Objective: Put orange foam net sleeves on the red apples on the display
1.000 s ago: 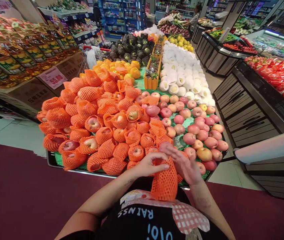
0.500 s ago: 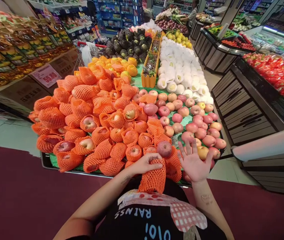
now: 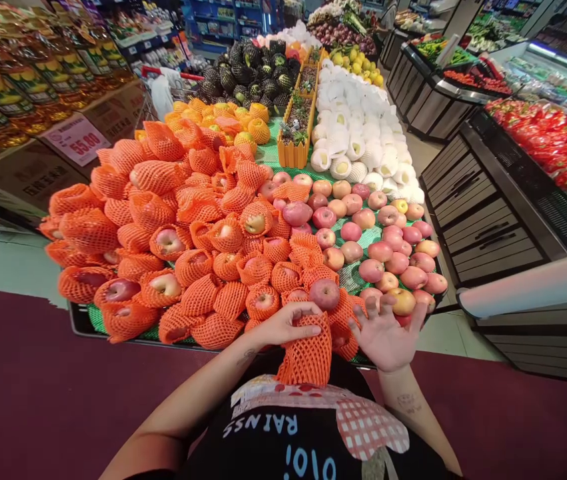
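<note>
My left hand [image 3: 283,325] pinches the top of an orange foam net sleeve [image 3: 307,357] that hangs down against my apron at the near edge of the fruit stand. My right hand [image 3: 386,333] is open, palm up with fingers spread, just right of the sleeve and holding nothing. A bare red apple [image 3: 324,293] sits on orange nets just beyond both hands. Bare apples [image 3: 393,257] fill the right side of the display. Apples wrapped in orange nets [image 3: 173,233] fill the left side.
The stand's metal front rim [image 3: 83,325] runs along the near edge. Behind lie white-wrapped fruit [image 3: 358,143], dark green fruit [image 3: 248,77] and an orange planter divider [image 3: 296,143]. Bottle shelves with a price sign [image 3: 76,140] stand left; a dark counter [image 3: 503,220] stands right.
My right hand lifted off the net sleeve, opened and moved right. A bare apple now rests on the nets where that hand was. My left hand still holds the sleeve.
</note>
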Demonstrator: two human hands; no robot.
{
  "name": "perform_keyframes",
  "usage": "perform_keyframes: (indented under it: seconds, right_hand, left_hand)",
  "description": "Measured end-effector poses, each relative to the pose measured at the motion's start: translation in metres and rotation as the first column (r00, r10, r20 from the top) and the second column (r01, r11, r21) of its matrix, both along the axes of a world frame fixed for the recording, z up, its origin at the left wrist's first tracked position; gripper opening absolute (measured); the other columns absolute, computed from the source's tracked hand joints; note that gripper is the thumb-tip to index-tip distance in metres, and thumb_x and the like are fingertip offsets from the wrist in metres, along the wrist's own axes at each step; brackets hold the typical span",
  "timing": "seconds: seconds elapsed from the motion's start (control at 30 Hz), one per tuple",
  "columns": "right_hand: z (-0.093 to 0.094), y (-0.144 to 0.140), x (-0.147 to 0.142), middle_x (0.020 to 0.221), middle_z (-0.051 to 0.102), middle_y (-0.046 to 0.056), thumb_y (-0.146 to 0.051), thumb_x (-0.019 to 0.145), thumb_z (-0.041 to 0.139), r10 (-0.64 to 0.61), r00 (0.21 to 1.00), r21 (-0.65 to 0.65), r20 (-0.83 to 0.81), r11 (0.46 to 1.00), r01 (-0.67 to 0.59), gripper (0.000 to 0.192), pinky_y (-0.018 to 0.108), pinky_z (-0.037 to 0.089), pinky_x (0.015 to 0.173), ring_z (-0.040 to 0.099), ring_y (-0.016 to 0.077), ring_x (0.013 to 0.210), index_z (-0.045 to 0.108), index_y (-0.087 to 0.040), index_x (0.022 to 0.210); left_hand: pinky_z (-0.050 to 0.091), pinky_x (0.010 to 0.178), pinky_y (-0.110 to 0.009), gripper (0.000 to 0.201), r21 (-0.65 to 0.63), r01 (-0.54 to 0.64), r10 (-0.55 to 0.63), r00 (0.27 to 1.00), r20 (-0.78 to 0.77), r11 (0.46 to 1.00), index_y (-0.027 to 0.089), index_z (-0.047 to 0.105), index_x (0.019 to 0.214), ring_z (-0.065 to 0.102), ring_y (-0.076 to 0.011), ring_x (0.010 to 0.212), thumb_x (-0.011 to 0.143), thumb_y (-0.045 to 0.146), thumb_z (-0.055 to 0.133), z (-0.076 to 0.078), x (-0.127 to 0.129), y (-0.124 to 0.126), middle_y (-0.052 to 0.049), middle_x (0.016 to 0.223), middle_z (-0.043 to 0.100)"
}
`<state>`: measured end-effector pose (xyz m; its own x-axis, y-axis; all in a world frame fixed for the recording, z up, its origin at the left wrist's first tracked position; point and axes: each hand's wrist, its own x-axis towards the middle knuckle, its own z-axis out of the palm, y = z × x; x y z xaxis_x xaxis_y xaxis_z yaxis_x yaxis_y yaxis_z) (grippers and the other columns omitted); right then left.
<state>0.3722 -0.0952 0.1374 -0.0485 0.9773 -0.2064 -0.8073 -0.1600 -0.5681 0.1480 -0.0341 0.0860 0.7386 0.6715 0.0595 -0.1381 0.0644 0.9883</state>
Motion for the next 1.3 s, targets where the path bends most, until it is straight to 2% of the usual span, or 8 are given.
perform_keyframes:
  seconds: [0.27, 0.43, 0.57, 0.67, 0.8, 0.97, 1.13, 1.3]
  right_hand:
    - [0.012, 0.002, -0.011, 0.061, 0.036, -0.001, -0.091, 0.082, 0.038, 0.064, 0.997, 0.114, -0.043, 0.992, -0.058, 0.068, 0.037, 0.042, 0.06, 0.031, 0.0198, 0.058, 0.048, -0.029, 0.056]
    - [0.002, 0.01, -0.015, 0.078, 0.057, 0.002, -0.091, 0.08, 0.042, 0.059, 0.981, 0.146, 0.184, 0.986, -0.087, 0.063, 0.044, 0.05, 0.08, 0.053, 0.0245, 0.077, 0.062, -0.031, 0.07]
    - [-0.017, 0.017, -0.023, 0.12, 0.068, 0.004, -0.06, 0.076, 0.079, 0.181, 0.771, 0.037, 0.611, 0.966, -0.256, 0.045, 0.042, 0.043, 0.108, 0.057, 0.0275, 0.119, 0.071, -0.032, 0.11]
    - [-0.032, 0.02, -0.022, 0.109, 0.07, 0.001, -0.046, 0.073, 0.086, 0.211, 0.706, -0.055, 0.676, 0.97, -0.238, 0.037, 0.038, 0.048, 0.1, 0.062, 0.0243, 0.108, 0.071, -0.03, 0.104]
    - [-0.047, 0.029, -0.012, 0.088, 0.064, -0.002, -0.054, 0.077, 0.079, -0.018, 0.719, 0.063, 0.695, 0.997, -0.036, 0.033, 0.035, 0.05, 0.087, 0.06, 0.0208, 0.088, 0.061, -0.027, 0.083]
    - [-0.054, 0.046, -0.007, 0.083, 0.057, -0.003, -0.052, 0.084, 0.072, -0.192, 0.472, 0.195, 0.86, 0.98, 0.042, 0.03, 0.032, 0.044, 0.082, 0.052, 0.0188, 0.082, 0.057, -0.026, 0.083]
    - [-0.057, 0.065, -0.008, 0.085, 0.059, -0.001, -0.054, 0.097, 0.05, -0.203, 0.037, 0.203, 0.979, 0.979, 0.004, 0.03, 0.033, 0.041, 0.08, 0.053, 0.0208, 0.081, 0.053, -0.025, 0.091]
    - [-0.05, 0.075, -0.009, 0.077, 0.058, -0.001, -0.054, 0.097, 0.044, -0.184, -0.042, 0.181, 0.982, 0.98, -0.08, 0.031, 0.034, 0.041, 0.073, 0.055, 0.0221, 0.073, 0.048, -0.027, 0.082]
  left_hand:
    - [0.05, 0.091, -0.034, 0.029, 0.026, -0.028, 0.028, 1.0, -0.004, 0.999, 0.018, 0.068, 0.099, 0.061, -0.0182, 0.093, 0.086, 0.042, 0.076, 0.0, 0.0, 0.0, -0.003, 0.097, 0.067]
    - [0.051, 0.09, -0.034, 0.031, 0.013, 0.011, -0.012, 1.0, 0.022, 1.0, 0.02, 0.071, 0.103, 0.063, -0.0183, 0.092, 0.085, 0.045, 0.076, 0.003, -0.005, 0.0, -0.003, 0.098, 0.069]
    - [0.051, 0.09, -0.034, 0.031, 0.046, -0.097, 0.094, 0.994, 0.059, 0.994, 0.019, 0.073, 0.099, 0.066, -0.0195, 0.093, 0.083, 0.045, 0.079, 0.004, 0.007, 0.006, -0.005, 0.098, 0.072]
    - [0.051, 0.087, -0.033, 0.032, 0.039, -0.242, 0.24, 0.969, 0.054, 0.969, 0.017, 0.073, 0.093, 0.067, -0.0189, 0.088, 0.082, 0.047, 0.079, 0.0, 0.02, 0.015, -0.005, 0.094, 0.073]
    - [0.051, 0.084, -0.031, 0.036, 0.037, -0.387, 0.386, 0.922, 0.023, 0.921, 0.016, 0.07, 0.085, 0.066, -0.0185, 0.085, 0.079, 0.05, 0.08, -0.011, 0.03, 0.028, -0.004, 0.087, 0.072]
    - [0.047, 0.084, -0.031, 0.025, 0.192, -0.54, 0.558, 0.829, -0.051, 0.82, 0.016, 0.065, 0.085, 0.063, -0.0183, 0.087, 0.088, 0.041, 0.071, -0.023, 0.037, 0.04, -0.004, 0.089, 0.068]
    - [0.043, 0.095, -0.036, 0.015, 0.402, -0.615, 0.71, 0.689, -0.142, 0.678, 0.018, 0.06, 0.089, 0.058, -0.0209, 0.095, 0.097, 0.031, 0.057, -0.026, 0.046, 0.042, -0.005, 0.095, 0.064]
    - [0.045, 0.089, -0.037, 0.017, 0.473, -0.575, 0.732, 0.623, -0.275, 0.667, 0.02, 0.055, 0.089, 0.055, -0.0215, 0.088, 0.1, 0.03, 0.047, -0.028, 0.051, 0.035, -0.005, 0.091, 0.059]
